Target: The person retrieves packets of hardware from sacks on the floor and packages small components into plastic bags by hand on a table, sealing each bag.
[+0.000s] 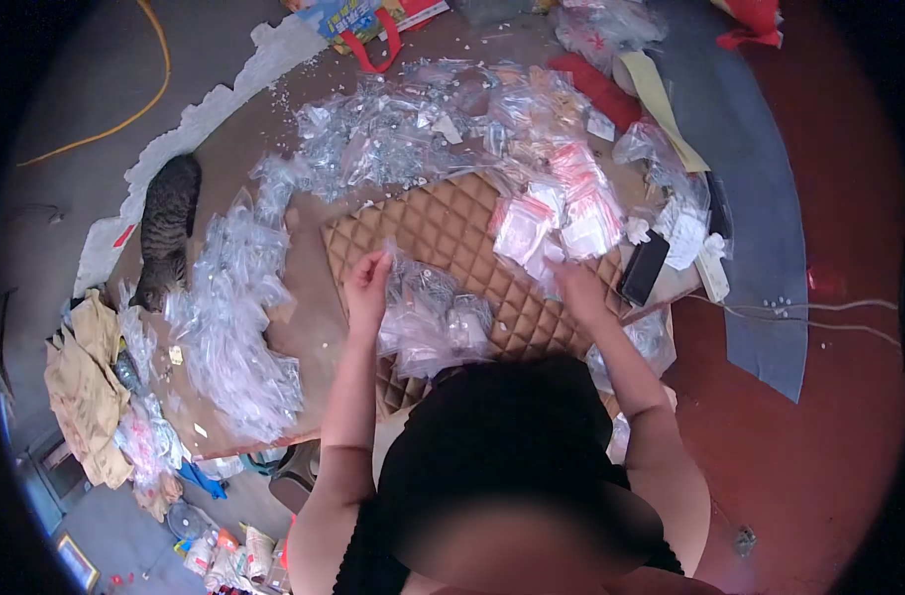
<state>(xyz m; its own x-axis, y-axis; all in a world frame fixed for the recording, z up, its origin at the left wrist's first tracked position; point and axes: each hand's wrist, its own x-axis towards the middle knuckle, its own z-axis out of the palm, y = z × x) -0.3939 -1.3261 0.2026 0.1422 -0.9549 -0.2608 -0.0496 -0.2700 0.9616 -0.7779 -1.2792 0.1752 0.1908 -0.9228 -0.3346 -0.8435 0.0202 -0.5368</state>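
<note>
Over the brown quilted mat (403, 224), my left hand (368, 280) is closed, pinching the top edge of a clear plastic bag by the left part of the mat. Just right of it and below lies a pile of clear bags with small grey parts (433, 317). My right hand (574, 286) reaches to the lower edge of the stacked flat bags with red strips (524, 228); its fingertips are at a bag there, and whether they grip it cannot be made out. More red-striped bags (586, 198) lie beside that stack.
Heaps of filled clear bags (373, 139) lie at the back, others (236, 327) at the left. A tabby cat (169, 213) lies at the left edge. A black phone (644, 268) and white cables (809, 322) are at the right.
</note>
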